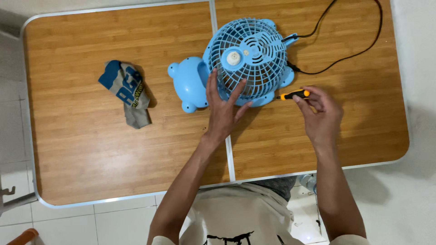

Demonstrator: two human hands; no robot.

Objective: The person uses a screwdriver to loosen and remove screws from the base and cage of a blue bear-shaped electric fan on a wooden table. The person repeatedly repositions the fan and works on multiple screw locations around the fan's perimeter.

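Note:
A light blue table fan [247, 56] lies on a wooden folding table [91, 154], its round grille facing up and its base [190, 84] pointing left. My left hand [222, 109] rests flat against the near side of the grille with fingers spread. My right hand [320, 115] grips a small screwdriver with an orange and black handle [294, 95], its tip touching the grille's right rim.
A crumpled blue and grey cloth [126, 93] lies on the left half of the table. The fan's black cord [349, 54] loops over the back right corner. White floor tiles surround the table; a plastic bottle [309, 182] stands below the near edge.

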